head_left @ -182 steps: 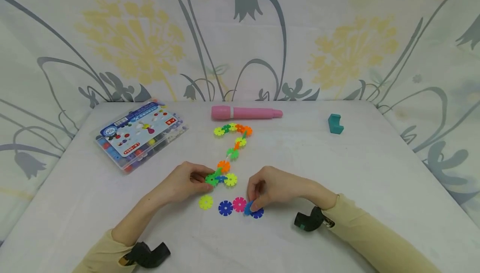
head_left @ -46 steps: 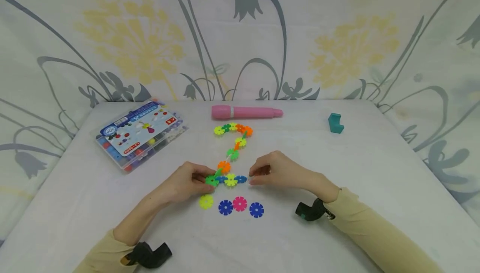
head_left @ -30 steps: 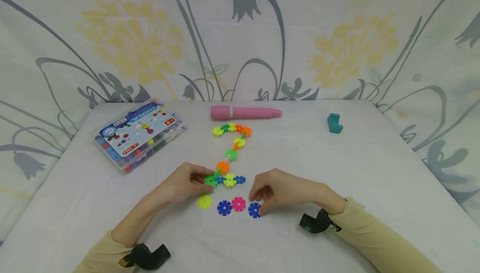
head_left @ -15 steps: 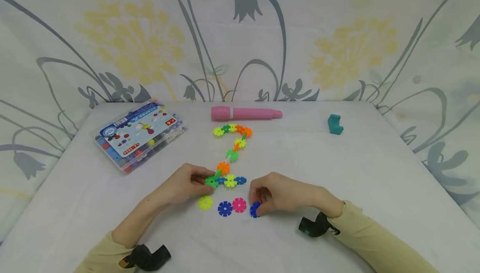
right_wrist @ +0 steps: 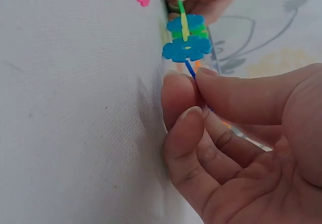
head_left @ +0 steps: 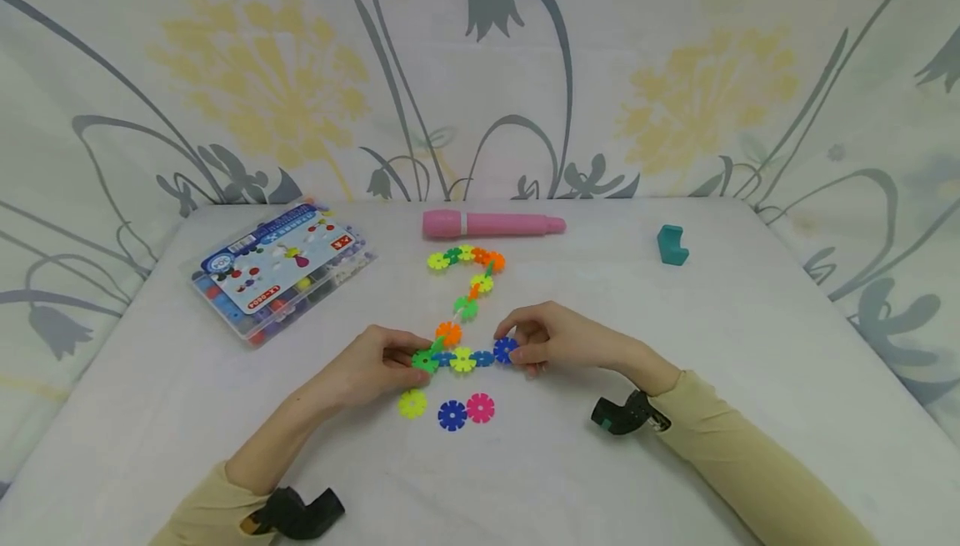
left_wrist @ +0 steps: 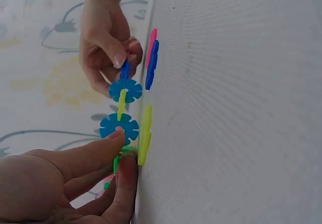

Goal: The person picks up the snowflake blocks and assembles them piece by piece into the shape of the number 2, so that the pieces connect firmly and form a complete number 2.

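A chain of snowflake discs (head_left: 466,308) lies on the cloth in the shape of a 2, its bottom row running to the right. My left hand (head_left: 378,365) pinches the green disc (head_left: 424,362) at the chain's lower left corner. In my right hand (head_left: 558,339) a dark blue disc (head_left: 505,350) is pinched between thumb and fingers, at the row's right end against a lighter blue disc (head_left: 483,358). From the right wrist view, the dark blue disc (right_wrist: 190,69) stands edge-on at that lighter disc (right_wrist: 186,49); whether the slots interlock I cannot tell.
Loose yellow (head_left: 412,403), dark blue (head_left: 452,415) and pink (head_left: 481,408) discs lie in front of the chain. Behind it is a pink pen-shaped tube (head_left: 495,224). A clear case of small parts (head_left: 281,271) sits at the back left, a teal block (head_left: 672,245) at the back right.
The lighter blue disc was added at the row's right end. My right hand then picked up the dark blue disc from the front and brought it up to the chain. My left hand stayed put.
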Motion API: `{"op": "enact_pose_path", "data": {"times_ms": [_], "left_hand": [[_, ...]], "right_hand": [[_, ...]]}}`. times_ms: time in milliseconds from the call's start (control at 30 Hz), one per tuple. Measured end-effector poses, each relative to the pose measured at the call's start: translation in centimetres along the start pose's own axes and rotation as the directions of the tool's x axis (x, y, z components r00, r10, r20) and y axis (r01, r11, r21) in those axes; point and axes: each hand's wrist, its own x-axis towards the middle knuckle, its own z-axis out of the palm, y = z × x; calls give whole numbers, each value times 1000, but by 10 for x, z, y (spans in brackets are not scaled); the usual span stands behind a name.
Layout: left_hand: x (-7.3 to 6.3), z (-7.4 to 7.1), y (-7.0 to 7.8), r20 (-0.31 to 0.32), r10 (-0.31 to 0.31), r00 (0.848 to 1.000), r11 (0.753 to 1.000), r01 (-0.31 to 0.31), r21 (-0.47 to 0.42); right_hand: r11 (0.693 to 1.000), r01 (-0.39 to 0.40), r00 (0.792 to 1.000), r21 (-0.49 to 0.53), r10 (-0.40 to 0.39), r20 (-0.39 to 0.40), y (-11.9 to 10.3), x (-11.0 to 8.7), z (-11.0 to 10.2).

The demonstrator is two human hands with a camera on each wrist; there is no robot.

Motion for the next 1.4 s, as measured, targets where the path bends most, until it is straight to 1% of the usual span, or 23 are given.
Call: {"op": "enact_pose_path", "data": {"times_ms": [67,233,400,533,767,833,1067,1300,1400], "left_hand": [[0,0,0,-3,1,1000,1000,-1,3],[1,1,-2,-8,14,1000,1000,-14,16],[1,0,-1,1,38,999,999,-38,16],[2,1,0,6,52,999,999,-52,9],[4,2,-1,0,32,999,999,-32,7],[4,3,-1,-2,30,1000,999,-30,10],[4,3,-2,-16,52,999,999,-52,8],[2,3,-3,-26,65,998,998,-65,-15],[1,2,-4,-30,71,997,997,-71,-21]], "right_hand": [[1000,-18,1000,23,17,10,2,0,0],[998,-32,999,53,32,13,4,-2,-1],[996,-39,999,75,37,18,4,-2,-1],[991,-60,998,123,56,33,5,0,2],[976,-70,997,206,62,44,10,2,6],[970,-81,997,228,74,38,12,2,7],[945,-120,991,304,132,-19,13,4,11],[908,-127,988,400,153,-33,13,8,16],[898,-122,987,422,153,-41,14,9,17]]}}
